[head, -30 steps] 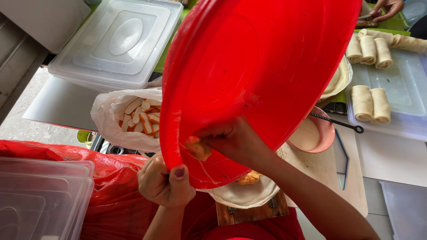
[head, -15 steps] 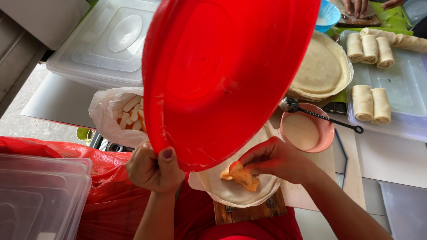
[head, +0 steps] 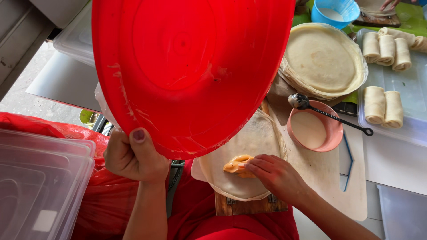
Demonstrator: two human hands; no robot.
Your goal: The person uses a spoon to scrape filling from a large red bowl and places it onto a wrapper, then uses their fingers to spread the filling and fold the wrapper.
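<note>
Left hand gripped tilted red basin. Right hand pressed orange filling onto 1 flat wrapper, near board edge; unrolled. 5 finished rolls on far tray.

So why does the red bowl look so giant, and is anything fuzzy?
Head view: the red bowl is held up close to the camera by the left hand, so it looms large. Its far rim looks soft; the rolls and right hand are sharp. Even daylight, no strong glare.
</note>
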